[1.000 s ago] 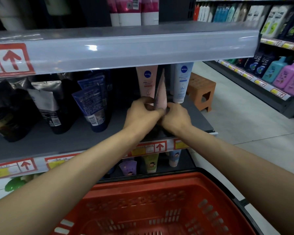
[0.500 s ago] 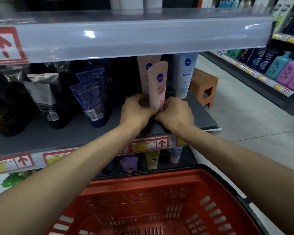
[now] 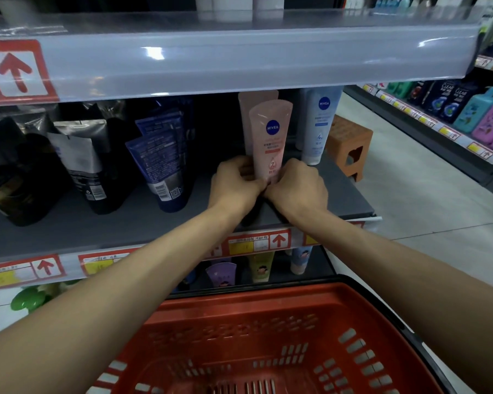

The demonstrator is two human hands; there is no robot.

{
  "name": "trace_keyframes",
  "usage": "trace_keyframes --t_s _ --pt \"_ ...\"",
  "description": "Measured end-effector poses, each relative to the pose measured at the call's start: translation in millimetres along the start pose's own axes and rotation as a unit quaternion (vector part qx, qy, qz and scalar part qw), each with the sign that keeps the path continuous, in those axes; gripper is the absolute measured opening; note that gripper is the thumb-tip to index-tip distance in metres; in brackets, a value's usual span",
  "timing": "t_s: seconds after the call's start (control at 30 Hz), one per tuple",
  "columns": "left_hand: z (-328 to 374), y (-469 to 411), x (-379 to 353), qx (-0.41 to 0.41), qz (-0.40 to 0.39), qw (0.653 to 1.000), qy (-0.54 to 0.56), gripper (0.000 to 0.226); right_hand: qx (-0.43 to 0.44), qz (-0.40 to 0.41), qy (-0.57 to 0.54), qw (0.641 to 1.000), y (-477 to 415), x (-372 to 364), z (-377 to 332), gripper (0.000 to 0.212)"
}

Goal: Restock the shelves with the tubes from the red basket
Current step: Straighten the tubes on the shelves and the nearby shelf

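Observation:
A pink Nivea tube [image 3: 269, 140] stands upright on the grey middle shelf [image 3: 345, 200], label facing me. My left hand [image 3: 234, 186] and my right hand [image 3: 298, 187] both grip its lower end, one on each side, fingertips meeting in front. Another pink tube [image 3: 248, 109] stands right behind it. A white-blue Nivea tube [image 3: 319, 123] stands to its right. The red basket [image 3: 271, 345] is below my arms; the part of its inside in view holds no tubes.
Dark blue tubes [image 3: 160, 160] and black pouches [image 3: 83, 163] fill the shelf's left side. The upper shelf's front rail [image 3: 239, 58] hangs just above the tube tops. Small tubes stand on the shelf below [image 3: 261, 265]. An orange stool [image 3: 347, 146] and bottle shelves [image 3: 453, 109] line the aisle at right.
The pink tube was turned from edge-on to label-forward and now stands upright in front of the other pink tube. Both hands stay on its base.

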State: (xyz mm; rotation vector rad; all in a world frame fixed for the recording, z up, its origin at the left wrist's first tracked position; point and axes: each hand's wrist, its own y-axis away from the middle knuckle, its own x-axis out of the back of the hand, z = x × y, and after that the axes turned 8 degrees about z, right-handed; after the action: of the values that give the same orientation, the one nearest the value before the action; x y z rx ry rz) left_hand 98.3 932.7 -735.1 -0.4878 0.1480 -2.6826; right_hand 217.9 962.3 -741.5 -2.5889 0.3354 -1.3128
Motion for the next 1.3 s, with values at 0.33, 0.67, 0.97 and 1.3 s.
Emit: trace_keyframes --t_s 0.33,0.67,0.97,1.3 --pt "-4 -5 -2 -0.01 -0.014 1.0 0.005 0.049 -0.009 0.005 0.011 1.0 -4 -4 -6 0.037" --pt "-5 0 2 0.004 -0.007 1.0 0.0 0.05 -0.015 -0.005 0.011 1.0 -3 -2 -10 0.043" --pt "16 43 62 -0.015 0.017 0.999 -0.04 0.048 -0.054 -0.037 0.055 0.996 31 41 -28 0.067" --pt "3 66 141 0.006 0.091 0.992 -0.089 0.017 0.006 -0.058 0.029 0.998 79 57 -70 0.056"
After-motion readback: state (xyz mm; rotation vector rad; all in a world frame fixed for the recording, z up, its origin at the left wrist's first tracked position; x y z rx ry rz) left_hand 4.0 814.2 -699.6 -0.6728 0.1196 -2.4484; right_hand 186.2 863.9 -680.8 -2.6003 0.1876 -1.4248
